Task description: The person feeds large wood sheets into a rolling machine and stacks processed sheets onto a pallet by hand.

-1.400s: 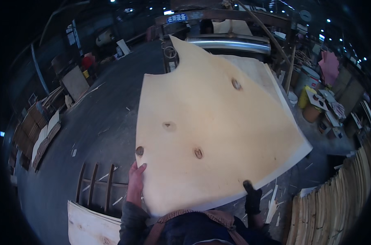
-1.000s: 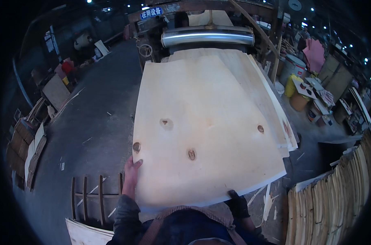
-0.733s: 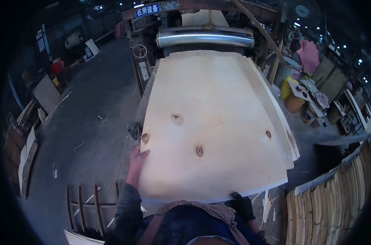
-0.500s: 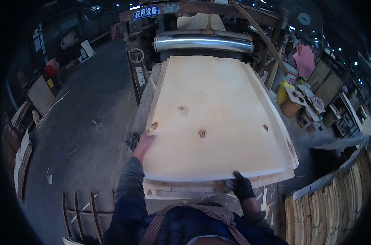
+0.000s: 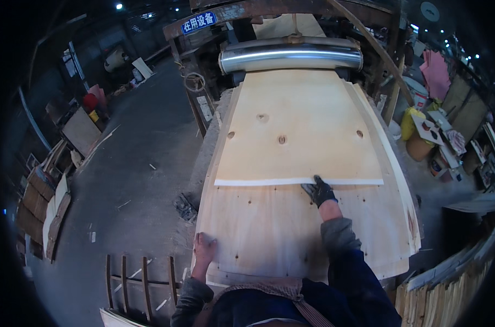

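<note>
The right hand (image 5: 318, 192), in a dark glove, lies flat at the near edge of the pale top veneer sheet (image 5: 296, 131), its fingers spread and pressing down rather than gripping, which looks like a way to push the sheet along without creasing it. That sheet rests on a wider stack of veneer (image 5: 269, 234) and its far end reaches the shiny steel roller (image 5: 291, 54) of the machine ahead, so the sheet sits squarely in line with the roller's mouth. The bare left hand (image 5: 205, 246) rests open, fingers loosely splayed, on the near left corner of the stack, seemingly steadying the lower sheets so only the top 1 can slide. 3 dark knots mark the top sheet near its middle. To the left lies a grey concrete floor (image 5: 133, 163) with scraps, a wooden slatted frame (image 5: 141, 280) near the person's side and leaning boards (image 5: 45, 212) further off. To the right stand a yellow sack (image 5: 410, 122) and stacked strips (image 5: 454, 278). Nothing lies on the sheet between the gloved hand and the roller.
</note>
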The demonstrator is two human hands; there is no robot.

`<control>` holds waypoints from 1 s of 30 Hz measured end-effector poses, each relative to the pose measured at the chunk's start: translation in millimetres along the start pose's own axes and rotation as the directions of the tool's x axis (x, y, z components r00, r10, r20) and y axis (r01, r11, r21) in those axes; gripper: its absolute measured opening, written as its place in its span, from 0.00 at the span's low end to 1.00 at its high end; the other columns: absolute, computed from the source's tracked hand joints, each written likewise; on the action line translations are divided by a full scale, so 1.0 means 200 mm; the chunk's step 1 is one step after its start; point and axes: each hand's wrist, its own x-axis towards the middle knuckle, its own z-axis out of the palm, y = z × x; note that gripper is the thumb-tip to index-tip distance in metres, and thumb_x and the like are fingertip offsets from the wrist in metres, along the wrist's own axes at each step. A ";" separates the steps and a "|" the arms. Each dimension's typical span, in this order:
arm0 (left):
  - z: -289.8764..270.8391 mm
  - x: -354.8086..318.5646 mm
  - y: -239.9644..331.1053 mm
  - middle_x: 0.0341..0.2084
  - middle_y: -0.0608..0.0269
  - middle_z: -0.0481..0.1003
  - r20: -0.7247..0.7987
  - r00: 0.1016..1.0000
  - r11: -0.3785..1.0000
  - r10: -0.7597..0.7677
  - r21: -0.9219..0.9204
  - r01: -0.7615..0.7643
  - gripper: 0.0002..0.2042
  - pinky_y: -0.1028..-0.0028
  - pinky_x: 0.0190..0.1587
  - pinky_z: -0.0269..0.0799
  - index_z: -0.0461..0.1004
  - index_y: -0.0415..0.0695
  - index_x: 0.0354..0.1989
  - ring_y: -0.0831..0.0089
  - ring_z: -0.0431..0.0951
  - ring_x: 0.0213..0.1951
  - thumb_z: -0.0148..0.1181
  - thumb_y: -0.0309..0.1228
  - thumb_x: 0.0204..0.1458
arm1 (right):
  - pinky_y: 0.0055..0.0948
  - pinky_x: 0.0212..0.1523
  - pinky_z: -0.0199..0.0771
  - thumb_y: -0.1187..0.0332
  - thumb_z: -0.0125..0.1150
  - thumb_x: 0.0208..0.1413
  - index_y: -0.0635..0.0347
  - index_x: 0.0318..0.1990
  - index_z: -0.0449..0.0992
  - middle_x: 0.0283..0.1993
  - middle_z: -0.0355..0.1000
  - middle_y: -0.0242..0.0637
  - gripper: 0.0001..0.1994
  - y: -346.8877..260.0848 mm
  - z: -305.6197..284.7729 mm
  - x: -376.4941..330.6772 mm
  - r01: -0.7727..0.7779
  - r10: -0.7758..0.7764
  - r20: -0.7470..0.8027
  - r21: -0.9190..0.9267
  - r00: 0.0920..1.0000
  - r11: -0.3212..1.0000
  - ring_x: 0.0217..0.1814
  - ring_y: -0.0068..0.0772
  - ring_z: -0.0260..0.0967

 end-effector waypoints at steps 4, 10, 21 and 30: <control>0.05 0.11 -0.15 0.49 0.43 0.59 0.016 1.000 0.999 -0.009 -0.049 0.010 0.32 0.63 0.51 0.58 0.57 0.35 0.51 0.51 0.61 0.50 0.57 0.42 0.39 | 0.52 0.50 0.63 0.70 0.54 0.49 0.61 0.46 0.62 0.44 0.63 0.48 0.16 0.00 -0.02 0.11 0.136 -0.139 0.085 0.038 0.987 0.990 0.50 0.50 0.60; 0.06 0.21 -0.34 0.37 0.49 0.70 0.195 0.979 0.939 -0.053 -0.325 0.115 0.22 0.69 0.44 0.65 0.66 0.33 0.43 0.59 0.71 0.40 0.57 0.34 0.41 | 0.50 0.53 0.60 0.70 0.52 0.50 0.65 0.49 0.59 0.52 0.59 0.50 0.19 0.18 -0.18 -0.03 -0.038 0.028 0.329 0.025 0.944 0.999 0.54 0.50 0.57; -0.27 0.19 -0.01 0.36 0.55 0.71 0.311 0.950 0.635 -0.043 -0.725 0.266 0.17 0.74 0.39 0.66 0.65 0.32 0.44 0.70 0.71 0.37 0.53 0.23 0.44 | 0.38 0.63 0.42 0.64 0.29 0.57 0.61 0.53 0.56 0.59 0.52 0.40 0.19 -0.03 0.29 0.22 0.014 -0.055 0.388 0.109 0.920 0.994 0.64 0.36 0.42; -0.70 0.04 0.30 0.36 0.50 0.71 0.448 0.859 0.532 0.247 -0.804 0.266 0.22 0.72 0.40 0.70 0.56 0.39 0.50 0.67 0.73 0.37 0.48 0.16 0.43 | 0.51 0.52 0.60 0.67 0.43 0.55 0.59 0.49 0.61 0.48 0.64 0.49 0.15 0.60 -0.21 -0.67 -0.266 0.373 0.493 -0.275 0.786 0.924 0.50 0.51 0.62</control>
